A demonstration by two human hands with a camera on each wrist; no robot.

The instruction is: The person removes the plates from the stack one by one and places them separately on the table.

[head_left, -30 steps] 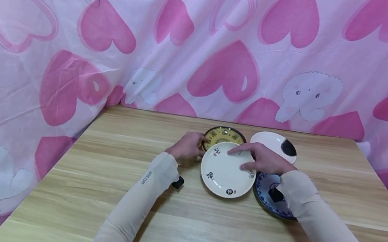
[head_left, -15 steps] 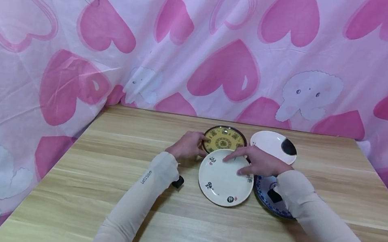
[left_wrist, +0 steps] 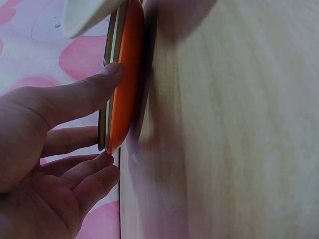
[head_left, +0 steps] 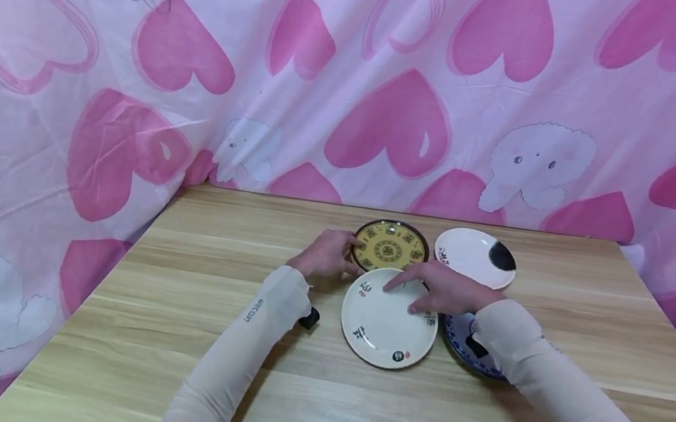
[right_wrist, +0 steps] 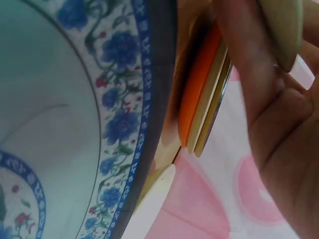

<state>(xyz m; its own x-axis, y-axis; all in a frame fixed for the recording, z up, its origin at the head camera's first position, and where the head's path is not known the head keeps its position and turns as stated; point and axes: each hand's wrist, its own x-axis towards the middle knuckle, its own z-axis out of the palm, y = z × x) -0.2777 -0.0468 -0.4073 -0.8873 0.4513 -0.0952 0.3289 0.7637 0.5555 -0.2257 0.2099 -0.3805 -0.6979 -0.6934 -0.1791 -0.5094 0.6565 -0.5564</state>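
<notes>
Holds the cream plate (head_left: 391, 328) by its far right rim in the right hand (head_left: 446, 288), narrowly pinched, with fingertips over the upper face. Round, so without a long axis to line up. Set on the person's side of the yellow plate (head_left: 389, 248), just across its near rim in the head view, and raised above the counter (head_left: 137, 327), judging by the wrist views. To the right of and nearer the person than the left hand (head_left: 324, 253), so closer to the right. Grips with the left hand the left edge of the yellow plate and the orange layer (left_wrist: 130, 74) beneath, with thumb and fingers parted about the rim. Cannot tell contact from clearance between cream and yellow plates. Has the blue-and-white plate (right_wrist: 79, 114) beneath the right wrist, and the white plate (head_left: 467, 253) farther off beyond.
</notes>
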